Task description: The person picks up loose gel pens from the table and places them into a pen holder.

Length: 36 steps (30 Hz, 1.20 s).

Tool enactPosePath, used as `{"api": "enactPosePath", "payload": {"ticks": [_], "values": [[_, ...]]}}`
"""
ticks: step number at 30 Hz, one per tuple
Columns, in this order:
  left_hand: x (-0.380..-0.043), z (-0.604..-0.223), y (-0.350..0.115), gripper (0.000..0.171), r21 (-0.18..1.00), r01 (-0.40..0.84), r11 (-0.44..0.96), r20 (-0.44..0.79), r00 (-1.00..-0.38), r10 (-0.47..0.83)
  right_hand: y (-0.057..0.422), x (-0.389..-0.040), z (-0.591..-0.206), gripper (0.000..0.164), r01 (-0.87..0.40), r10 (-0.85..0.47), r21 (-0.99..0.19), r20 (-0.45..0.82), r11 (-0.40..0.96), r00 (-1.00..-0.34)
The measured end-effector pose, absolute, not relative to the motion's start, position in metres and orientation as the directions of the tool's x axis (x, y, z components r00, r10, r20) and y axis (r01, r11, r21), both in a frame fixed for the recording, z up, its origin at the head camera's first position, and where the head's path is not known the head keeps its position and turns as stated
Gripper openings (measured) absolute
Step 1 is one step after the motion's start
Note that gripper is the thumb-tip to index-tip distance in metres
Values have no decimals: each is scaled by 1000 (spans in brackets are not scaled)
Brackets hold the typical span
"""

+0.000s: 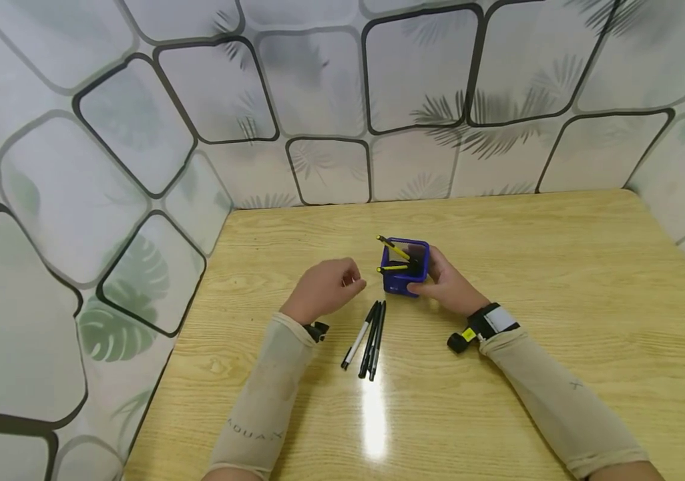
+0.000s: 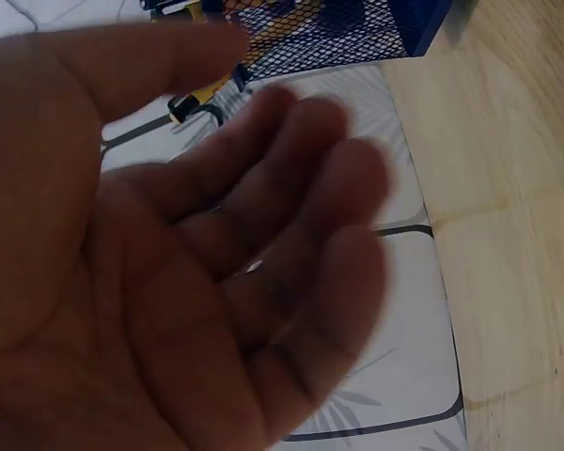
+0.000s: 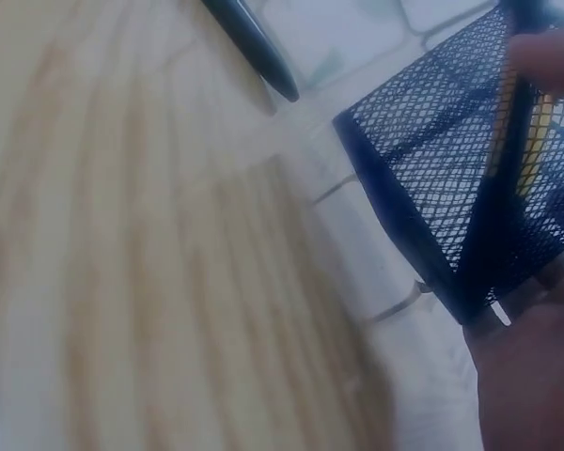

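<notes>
A blue mesh pen holder (image 1: 400, 287) stands on the wooden table, gripped at its right side by my right hand (image 1: 453, 287). Yellow-and-black pens (image 1: 396, 268) lean out of it toward the left. In the right wrist view, the thumb and fingers lie around the mesh wall (image 3: 423, 160). To the holder's left hovers my left hand (image 1: 326, 288), its fingers loosely bent and holding nothing; the left wrist view shows the bare palm (image 2: 169, 282). Between the hands and nearer to me lie two black pens (image 1: 374, 347) and a white pen with black ends (image 1: 357, 342), side by side.
The light wooden table (image 1: 559, 280) ends at a patterned wall covering (image 1: 330, 167) behind and on the left. A wrist camera on a strap (image 1: 459, 342) sticks out beside my right wrist, near the tabletop.
</notes>
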State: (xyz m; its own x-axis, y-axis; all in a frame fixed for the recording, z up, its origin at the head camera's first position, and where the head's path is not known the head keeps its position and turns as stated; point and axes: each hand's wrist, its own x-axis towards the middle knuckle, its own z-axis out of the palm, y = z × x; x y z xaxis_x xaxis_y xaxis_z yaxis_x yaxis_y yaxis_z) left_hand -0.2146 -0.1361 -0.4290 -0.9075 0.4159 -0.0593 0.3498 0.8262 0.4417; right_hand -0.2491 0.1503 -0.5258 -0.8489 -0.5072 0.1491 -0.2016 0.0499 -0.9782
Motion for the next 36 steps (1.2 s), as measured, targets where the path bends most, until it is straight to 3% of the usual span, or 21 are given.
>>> {"api": "enactPosePath", "payload": {"ticks": [6, 15, 23, 36], "values": [[-215, -438, -138, 22, 420, 268, 867, -342, -838, 425, 153, -251, -531, 78, -170, -507, -983, 110, 73, -855], [-219, -461, -132, 52, 371, 205, 906, -539, -747, 390, 155, -255, -536, 78, -109, -523, -990, 50, 84, -851], [-225, -476, -133, 47, 446, 158, 881, -601, -676, 426, 154, -253, -538, 79, -102, -522, -993, 58, 56, -851], [-227, -479, -131, 42, 462, 156, 873, -596, -674, 436, 154, -252, -538, 80, -86, -521, -995, 44, 57, -852]]}}
